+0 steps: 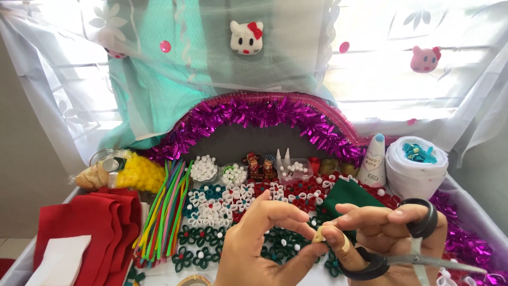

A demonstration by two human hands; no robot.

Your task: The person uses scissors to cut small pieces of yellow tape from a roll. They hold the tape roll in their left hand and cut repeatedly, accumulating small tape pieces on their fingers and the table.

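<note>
A small tan scrap (319,234), too small to tell its material, sits pinched between the fingertips of both hands, near the bottom centre of the view. The left hand (259,249) closes thumb and forefinger on it from the left. The right hand (386,233) touches it with a fingertip from the right while also carrying black-handled scissors (402,254), thumb and a finger through the loops, blades pointing right and shut.

Just beyond the hands lies a spread of rolled paper flowers (233,204) in white, red and dark green, covering a white tray (471,206). A dark green felt piece (349,196) rests right of centre. To the left lie a bundle of coloured pipe cleaners (164,212) and folded red felt (100,222). Farther back stand a cup of white pompoms (204,168), a white party cone (373,159), a white tape roll (418,172) and an arch of purple tinsel (259,114).
</note>
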